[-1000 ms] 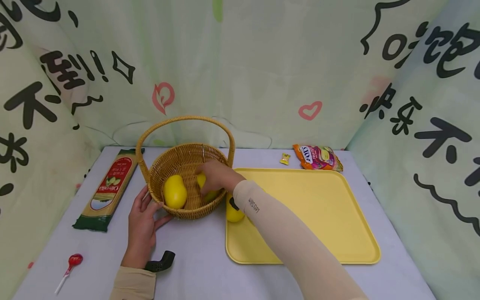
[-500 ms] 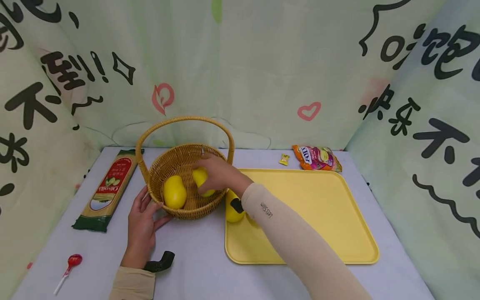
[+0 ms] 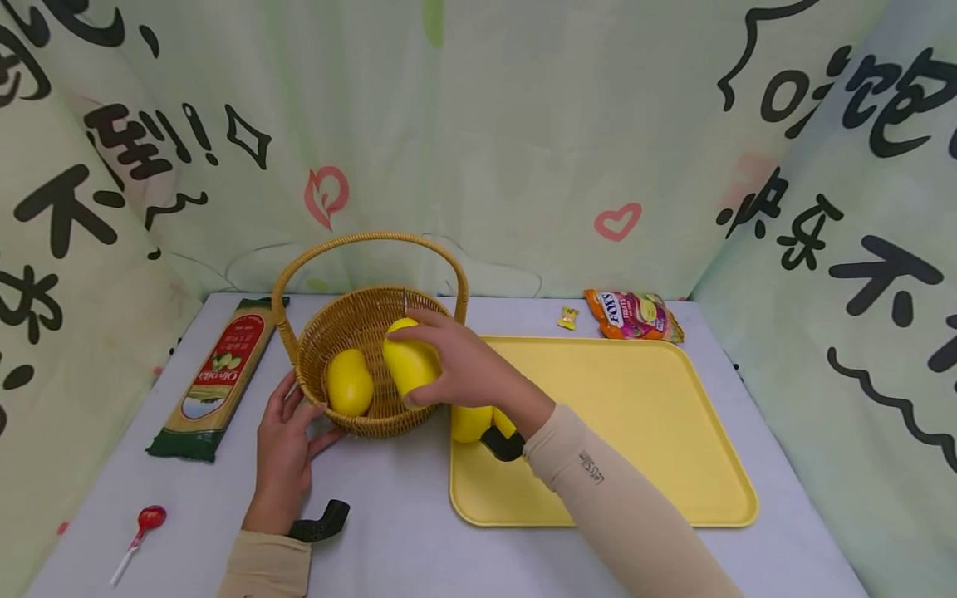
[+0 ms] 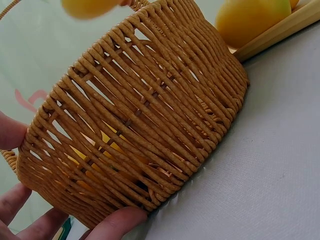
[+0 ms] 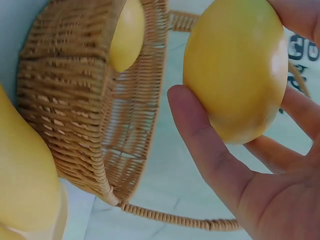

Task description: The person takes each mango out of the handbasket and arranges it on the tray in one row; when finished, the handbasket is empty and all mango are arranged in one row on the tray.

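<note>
My right hand (image 3: 482, 370) grips a yellow mango (image 3: 409, 359) between thumb and fingers. In the right wrist view this mango (image 5: 235, 70) is lifted beside the open mouth of the wicker basket (image 3: 377, 425). A second mango (image 3: 349, 384) lies inside the basket at its left. Holding the basket's lower left side is my left hand (image 3: 282, 457). In the left wrist view, its fingers and thumb (image 4: 120, 223) press the woven wall (image 4: 135, 110). Under my right wrist, a mango (image 3: 469, 423) and another mango (image 3: 504, 422), partly hidden, lie on the yellow tray (image 3: 635, 432).
A long green-and-tan packet (image 3: 217, 378) lies left of the basket, with a red lollipop (image 3: 151, 519) nearer the front. Behind the tray are a small wrapped candy (image 3: 568, 317) and a colourful candy bag (image 3: 634, 315). The basket's tall handle (image 3: 370, 237) arches over it. Printed curtains enclose the table.
My right hand has lifted the mango from the right part of the basket and drawn it up and slightly right. The left hand and the basket stay in place.
</note>
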Motion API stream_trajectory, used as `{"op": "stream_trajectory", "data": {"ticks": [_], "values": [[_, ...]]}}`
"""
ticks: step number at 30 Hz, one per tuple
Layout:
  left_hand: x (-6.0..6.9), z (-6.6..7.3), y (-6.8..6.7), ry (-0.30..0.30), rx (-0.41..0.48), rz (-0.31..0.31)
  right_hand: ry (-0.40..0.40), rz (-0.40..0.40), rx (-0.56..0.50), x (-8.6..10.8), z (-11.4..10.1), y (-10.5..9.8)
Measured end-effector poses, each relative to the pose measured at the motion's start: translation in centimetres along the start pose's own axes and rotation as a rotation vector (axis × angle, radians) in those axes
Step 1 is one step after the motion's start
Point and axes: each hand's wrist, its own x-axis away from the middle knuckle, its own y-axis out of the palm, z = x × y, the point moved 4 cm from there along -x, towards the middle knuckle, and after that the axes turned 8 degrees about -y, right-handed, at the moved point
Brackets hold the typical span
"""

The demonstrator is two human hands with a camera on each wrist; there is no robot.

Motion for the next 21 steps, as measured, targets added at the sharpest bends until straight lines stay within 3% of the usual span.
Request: {"op": "stream_trajectory", "data": {"ticks": [4,9,21], "values": [[-0.1,-0.1,-0.1,0.003,0.008,-0.002,-0.009,0.060,-0.095,2.5,0.1,-0.3],[-0.2,-0.1,-0.1,0.000,0.007,-0.002,0.041,0.131,-0.254,5.6,1.3,-0.6],[-0.2,-0.3,-0.2,-0.010,-0.010,0.017,0.139,0.319,-0.353,12.8,4.8,-1.9]]}}
